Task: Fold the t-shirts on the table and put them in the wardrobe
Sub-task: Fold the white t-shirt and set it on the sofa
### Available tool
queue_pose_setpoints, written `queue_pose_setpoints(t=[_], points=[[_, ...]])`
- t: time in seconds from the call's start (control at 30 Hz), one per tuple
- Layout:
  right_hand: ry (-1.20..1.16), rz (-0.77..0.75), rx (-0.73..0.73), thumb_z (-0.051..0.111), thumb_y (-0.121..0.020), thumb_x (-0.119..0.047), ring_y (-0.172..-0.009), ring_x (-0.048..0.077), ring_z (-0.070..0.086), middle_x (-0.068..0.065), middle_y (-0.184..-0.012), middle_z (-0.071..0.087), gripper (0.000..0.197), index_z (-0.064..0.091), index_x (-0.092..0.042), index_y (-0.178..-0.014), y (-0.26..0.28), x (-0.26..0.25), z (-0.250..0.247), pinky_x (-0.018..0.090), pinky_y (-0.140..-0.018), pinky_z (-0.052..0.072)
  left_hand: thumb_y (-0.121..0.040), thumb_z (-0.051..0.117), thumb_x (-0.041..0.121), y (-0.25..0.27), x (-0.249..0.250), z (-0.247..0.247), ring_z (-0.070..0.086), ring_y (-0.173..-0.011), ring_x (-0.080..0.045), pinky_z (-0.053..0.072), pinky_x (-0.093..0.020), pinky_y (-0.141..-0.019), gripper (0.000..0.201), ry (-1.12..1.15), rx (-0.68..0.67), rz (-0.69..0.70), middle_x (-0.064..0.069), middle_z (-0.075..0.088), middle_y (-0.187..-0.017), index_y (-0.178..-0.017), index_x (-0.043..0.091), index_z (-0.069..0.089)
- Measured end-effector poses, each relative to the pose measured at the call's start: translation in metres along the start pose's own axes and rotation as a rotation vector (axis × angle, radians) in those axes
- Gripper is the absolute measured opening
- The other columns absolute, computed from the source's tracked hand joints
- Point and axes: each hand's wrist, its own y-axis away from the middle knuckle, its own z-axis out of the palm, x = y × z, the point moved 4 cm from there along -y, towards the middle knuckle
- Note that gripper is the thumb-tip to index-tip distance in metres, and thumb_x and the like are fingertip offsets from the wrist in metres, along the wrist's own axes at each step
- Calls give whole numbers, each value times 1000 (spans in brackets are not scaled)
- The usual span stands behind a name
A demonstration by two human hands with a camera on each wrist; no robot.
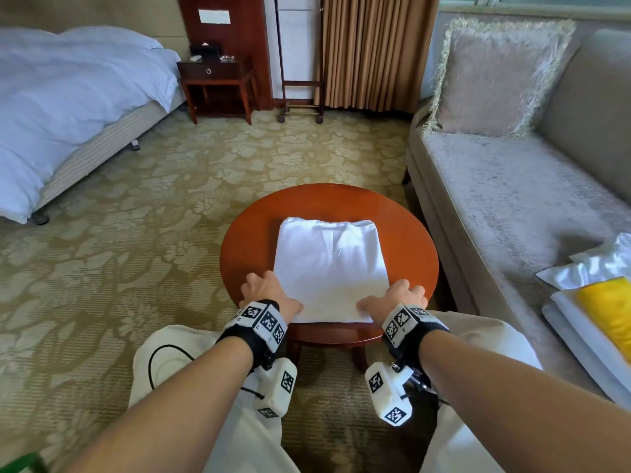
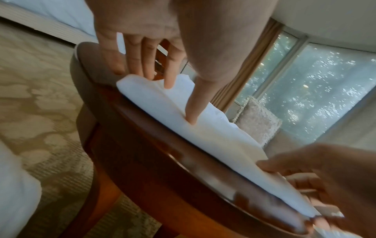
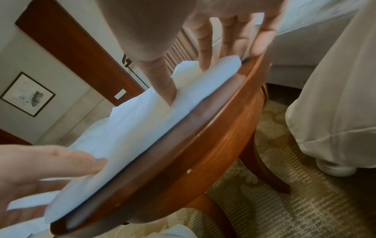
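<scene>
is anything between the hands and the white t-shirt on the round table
Nothing visible. The left hand and right hand already touch the near corners of the folded white t-shirt on the round wooden table, with thumbs on top of it. The wardrobe is not in view.

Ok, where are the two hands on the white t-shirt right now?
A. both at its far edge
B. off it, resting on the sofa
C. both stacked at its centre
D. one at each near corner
D: the left hand and right hand each rest at a near corner of the folded white t-shirt on the round wooden table.

Soft white cloth t-shirt (image 1: 329, 264); glossy wooden table (image 1: 406, 240).
</scene>
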Motion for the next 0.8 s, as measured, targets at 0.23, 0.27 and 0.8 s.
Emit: queue_pose_setpoints(t=[0.23,0.27,0.8], points=[[-149,115,-120,78,-74,-42,-82,23,59,9,-102,56,71,42,-8,-125,17,4,-5,32,-64,51,-73,83,33,7,-6,4,57,-112,-31,44,-32,-71,84,82,-75,-159,-16,46,-132,-135,3,35],[-177,119,-147,78,-75,-40,-77,22,59,9,-102,59,63,48,-7,-121,20,5,-8,30,-58,49,-74,83,31,9,-4,5,58,-111,-31,44,-31,-70,83,89,-83,-177,-17,48,-131,-135,2,35],[-726,184,-401,54,-95,-15,-48,21,52,9,-62,52,18,49,-2,-84,37,31,-23,25,-40,51,-80,77,19,27,-10,-11,55,-49,-17,38,-24,-43,31,656,-231,-32,-11,66,-93,-107,14,62]])
